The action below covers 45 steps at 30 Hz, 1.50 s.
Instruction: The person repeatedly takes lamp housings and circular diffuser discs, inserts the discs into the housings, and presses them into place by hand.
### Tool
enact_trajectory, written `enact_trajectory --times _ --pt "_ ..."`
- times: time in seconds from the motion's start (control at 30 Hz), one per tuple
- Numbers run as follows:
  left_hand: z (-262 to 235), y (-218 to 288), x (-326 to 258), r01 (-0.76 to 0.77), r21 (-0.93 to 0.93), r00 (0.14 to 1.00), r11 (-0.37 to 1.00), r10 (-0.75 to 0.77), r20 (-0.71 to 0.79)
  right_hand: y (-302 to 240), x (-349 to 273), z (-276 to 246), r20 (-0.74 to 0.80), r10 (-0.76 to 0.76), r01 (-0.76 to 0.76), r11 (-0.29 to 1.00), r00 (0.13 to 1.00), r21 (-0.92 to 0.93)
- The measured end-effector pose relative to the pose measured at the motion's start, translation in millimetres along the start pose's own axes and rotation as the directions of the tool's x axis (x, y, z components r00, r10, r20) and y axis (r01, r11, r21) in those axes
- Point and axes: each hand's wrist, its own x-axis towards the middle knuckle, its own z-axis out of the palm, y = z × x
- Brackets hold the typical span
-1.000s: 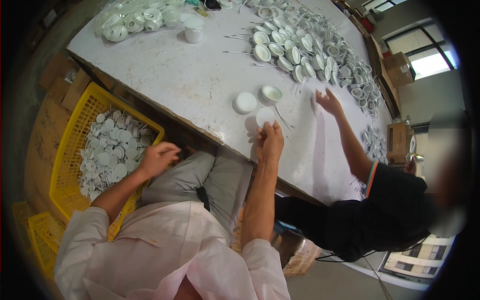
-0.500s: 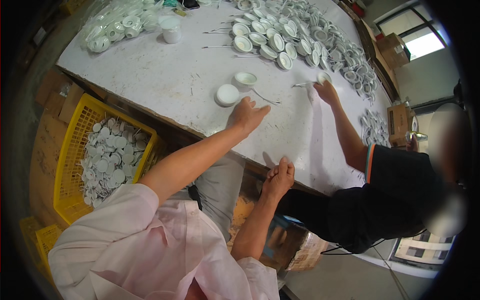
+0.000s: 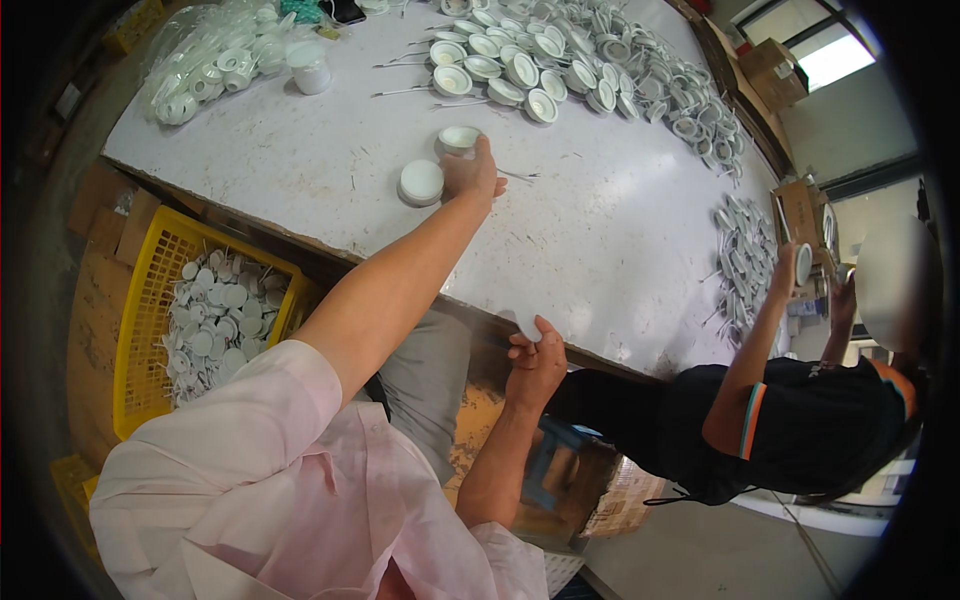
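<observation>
My left hand (image 3: pixel 470 178) is closed at the right rim of a shallow white round lamp housing (image 3: pixel 459 138), whose thin wire lead (image 3: pixel 520 176) trails to the right on the table. Just nearer me stands a short stack of white round discs (image 3: pixel 421 182), close beside that hand. Over the table's front edge, my right hand (image 3: pixel 537 368) pinches a thin white disc (image 3: pixel 527 325), seen nearly edge-on, between thumb and fingers. The palm side of my left hand is partly hidden.
Many lamp housings (image 3: pixel 540 105) cover the far table, with more piled at the right (image 3: pixel 745 262). A bag of white rings (image 3: pixel 215 75) and a white tub (image 3: pixel 309 68) lie far left. A yellow basket (image 3: pixel 137 350) holds discs. At right, a co-worker's hand (image 3: pixel 787 270) holds a lamp.
My left hand has moved away from me to the lamp housing's rim. A white disc now shows in my right hand. The co-worker has lifted a lamp off the table and drawn back to the right.
</observation>
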Motion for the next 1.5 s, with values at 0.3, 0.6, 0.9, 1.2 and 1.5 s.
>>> enact_trajectory --times 0.3,0.6,0.9,1.2,1.5 --pt "-18.1 -15.0 -4.8 -0.198 0.209 0.969 0.958 0.16 0.189 -16.1 4.3 19.2 -0.238 -0.084 0.034 0.978 0.968 -0.208" --pt "-87.7 -37.3 -67.2 -0.162 -0.179 0.732 0.97 0.24 0.638 -26.8 16.7 27.7 -0.224 -0.02 0.013 0.999 0.974 -0.033" --pt "-172.2 -40.0 -92.5 0.071 -0.133 0.619 0.989 0.061 0.783 -11.2 4.4 57.1 -0.128 0.09 -0.099 0.992 0.988 -0.071" --pt "-196.0 -51.4 -88.8 -0.187 0.024 0.7 0.982 0.116 0.705 13.9 -7.2 82.1 -0.054 0.182 -0.19 0.958 0.982 -0.215" --pt "-201.1 -53.3 -87.8 -0.431 0.203 0.706 0.879 0.189 0.683 34.7 -12.2 90.6 -0.013 0.226 -0.222 0.941 0.974 -0.255"
